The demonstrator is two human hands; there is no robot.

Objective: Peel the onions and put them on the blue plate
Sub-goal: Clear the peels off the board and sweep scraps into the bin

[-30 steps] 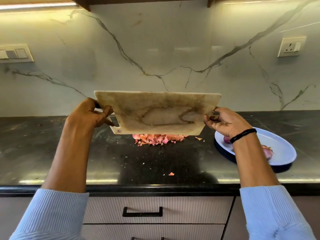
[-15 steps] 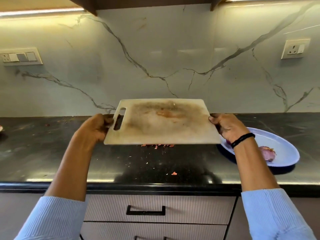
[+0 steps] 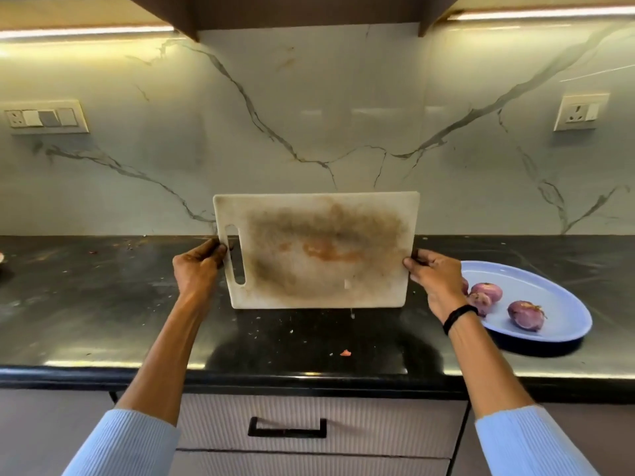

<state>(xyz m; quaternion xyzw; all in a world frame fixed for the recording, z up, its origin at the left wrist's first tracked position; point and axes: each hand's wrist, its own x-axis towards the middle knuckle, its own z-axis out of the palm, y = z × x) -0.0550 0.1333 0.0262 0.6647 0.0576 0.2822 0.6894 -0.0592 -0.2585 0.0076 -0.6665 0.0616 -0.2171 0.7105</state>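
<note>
Dark stone table [image 3: 86, 304] runs under a white veined wall panel [image 3: 309, 115], lit by strip lights beneath the cabinets.

We record the left grip [image 3: 197, 266] clamped on the left edge of the cutting board [image 3: 319, 249], beside its slotted handle, fingers curled round the rim. The right grip [image 3: 434, 281] is clamped on the opposite edge, thumb on the face, and a black wristband [image 3: 458, 317] sits on that wrist. The board is white and heavily stained brown and orange. It is tilted up with its working face toward us. We cannot tell whether its lower edge touches the table.

Just right of the right grip stands the blue plate [image 3: 556, 297], on the table. On it lie peeled purple onions: two close together near the wrist [image 3: 486, 292] [image 3: 481, 302] and one apart toward the plate's near side [image 3: 525, 316]. A further one may sit behind the hand, but it is mostly hidden.

Small peel scraps dot the table below the board, with one pink scrap [image 3: 345, 353] near the front edge. A switch panel [image 3: 44, 117] is mounted on the wall at left and a socket [image 3: 580, 112] at right. A drawer with a black handle [image 3: 287, 428] sits below the table.
</note>
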